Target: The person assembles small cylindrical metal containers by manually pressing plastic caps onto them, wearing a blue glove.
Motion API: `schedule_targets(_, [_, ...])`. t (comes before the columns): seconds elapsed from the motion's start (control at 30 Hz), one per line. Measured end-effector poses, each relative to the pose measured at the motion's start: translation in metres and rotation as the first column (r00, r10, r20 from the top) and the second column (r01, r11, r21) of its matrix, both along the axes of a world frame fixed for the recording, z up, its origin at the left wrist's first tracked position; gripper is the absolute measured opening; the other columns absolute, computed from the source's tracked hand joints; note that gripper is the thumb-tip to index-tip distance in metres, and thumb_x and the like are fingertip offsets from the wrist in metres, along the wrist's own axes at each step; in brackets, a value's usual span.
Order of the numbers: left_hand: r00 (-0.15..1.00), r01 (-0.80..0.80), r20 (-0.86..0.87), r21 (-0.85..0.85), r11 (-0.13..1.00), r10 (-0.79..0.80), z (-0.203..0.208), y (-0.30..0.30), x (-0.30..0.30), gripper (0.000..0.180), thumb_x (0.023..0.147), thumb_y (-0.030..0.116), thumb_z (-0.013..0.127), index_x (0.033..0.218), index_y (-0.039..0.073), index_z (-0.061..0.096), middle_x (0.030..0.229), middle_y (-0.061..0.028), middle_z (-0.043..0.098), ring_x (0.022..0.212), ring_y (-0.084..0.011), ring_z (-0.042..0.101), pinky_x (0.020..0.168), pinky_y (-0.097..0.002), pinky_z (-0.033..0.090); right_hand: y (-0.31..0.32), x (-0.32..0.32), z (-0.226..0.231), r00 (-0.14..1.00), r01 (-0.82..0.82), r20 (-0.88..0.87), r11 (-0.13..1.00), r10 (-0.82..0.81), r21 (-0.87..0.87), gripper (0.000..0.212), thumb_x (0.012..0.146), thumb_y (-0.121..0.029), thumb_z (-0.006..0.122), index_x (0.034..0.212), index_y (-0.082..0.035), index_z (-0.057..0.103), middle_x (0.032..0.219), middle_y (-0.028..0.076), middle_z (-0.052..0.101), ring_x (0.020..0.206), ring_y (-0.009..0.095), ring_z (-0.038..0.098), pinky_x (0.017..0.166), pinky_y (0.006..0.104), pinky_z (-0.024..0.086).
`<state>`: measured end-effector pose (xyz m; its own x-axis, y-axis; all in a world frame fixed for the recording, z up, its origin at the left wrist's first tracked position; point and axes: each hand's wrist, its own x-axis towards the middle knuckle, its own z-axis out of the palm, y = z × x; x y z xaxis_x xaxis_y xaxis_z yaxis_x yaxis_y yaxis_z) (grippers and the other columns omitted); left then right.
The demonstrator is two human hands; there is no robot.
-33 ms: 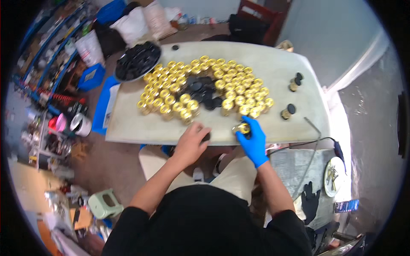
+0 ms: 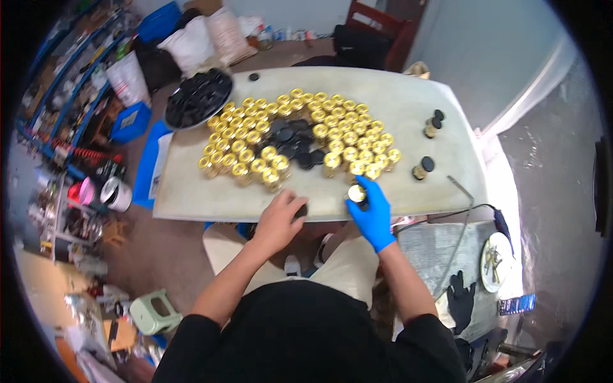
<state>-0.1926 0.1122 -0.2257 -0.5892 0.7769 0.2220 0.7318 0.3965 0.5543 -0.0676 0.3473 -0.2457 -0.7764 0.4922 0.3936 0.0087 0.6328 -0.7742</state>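
Note:
My bare left hand (image 2: 278,217) is over the table's front edge, its fingers closed on a black cap (image 2: 301,210). To its right, my right hand (image 2: 373,214) in a blue glove grips a small glass jar (image 2: 357,193), gold end turned up toward me. Beyond both hands, several gold-topped jars (image 2: 279,163) stand closely grouped in an arc. Loose black caps (image 2: 295,139) lie in a pile within that arc. Off to the right, two jars (image 2: 419,172) bear black tops, with another black cap (image 2: 438,114) by the farther one.
A bowl (image 2: 191,124) heaped with black caps sits at the table's far left corner. One single black cap (image 2: 254,76) lies near the back edge. A bent metal rod (image 2: 461,189) rests at the right front. Beside my right arm, a side surface (image 2: 418,255) carries a white plate (image 2: 488,281) and black glove (image 2: 460,300).
The jar in my right hand has tipped from its side so its gold end faces up. My left hand keeps the cap. The whole view has shifted slightly.

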Motion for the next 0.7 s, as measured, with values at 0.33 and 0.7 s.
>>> schedule_targets(0.33, [0.888, 0.427, 0.257, -0.157, 0.891, -0.380, 0.075, 0.037, -0.011, 0.045, 0.082, 0.020, 0.077, 0.123, 0.008, 0.063, 0.117, -0.0162, 0.061, 0.107, -0.0388, 0.063, 0.091, -0.0448, 0.054, 0.002, 0.009, 0.004, 0.998, 0.044, 0.037, 0.998, -0.046, 0.054, 0.049, 0.083, -0.012, 0.080, 0.129, -0.009, 0.064, 0.113, 0.016, 0.066, 0.106, 0.035, 0.068, 0.089, 0.0405, 0.055])
schedule_targets(0.7, [0.999, 0.006, -0.040, 0.193, 0.981, 0.002, 0.212, 0.383, -0.148, 0.043, 0.080, 0.023, 0.081, 0.113, -0.003, 0.070, 0.091, -0.0192, 0.075, 0.070, -0.0245, 0.076, 0.071, -0.0359, 0.059, 0.010, 0.005, 0.010, 1.000, -0.015, 0.014, 0.999, 0.014, 0.052, 0.049, 0.086, -0.016, 0.078, 0.132, -0.009, 0.062, 0.119, 0.017, 0.065, 0.109, 0.038, 0.066, 0.093, 0.0433, 0.055])
